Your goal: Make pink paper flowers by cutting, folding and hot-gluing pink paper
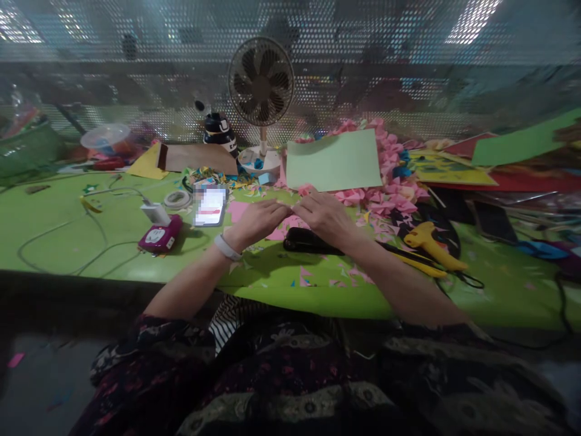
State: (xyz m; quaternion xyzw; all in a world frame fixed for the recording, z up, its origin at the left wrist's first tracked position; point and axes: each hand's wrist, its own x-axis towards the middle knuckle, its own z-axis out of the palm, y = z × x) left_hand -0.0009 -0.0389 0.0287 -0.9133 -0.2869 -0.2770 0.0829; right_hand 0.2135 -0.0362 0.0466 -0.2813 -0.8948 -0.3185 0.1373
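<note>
My left hand (263, 219) and my right hand (325, 215) meet over the green table, their fingers bent and pressed together at the tips. What they pinch is hidden behind the fingers; a bit of pink paper (305, 190) shows just beyond the right fingertips, though I cannot tell whether it is held. A flat pink paper piece (238, 210) lies beside my left hand. Below the right hand rests a black stapler (311, 240), partly covered by the wrist. Behind both hands, a pale green sheet (333, 160) leans on a heap of folded pink paper pieces (391, 160).
Left of my hands are a lit phone (211, 206), a tape roll (177, 199) and a purple power socket (161, 235) with trailing cable. A fan (261, 85) and bottle (219, 132) stand behind. A yellow glue gun (433, 245) lies at right, near a dark phone (494, 221).
</note>
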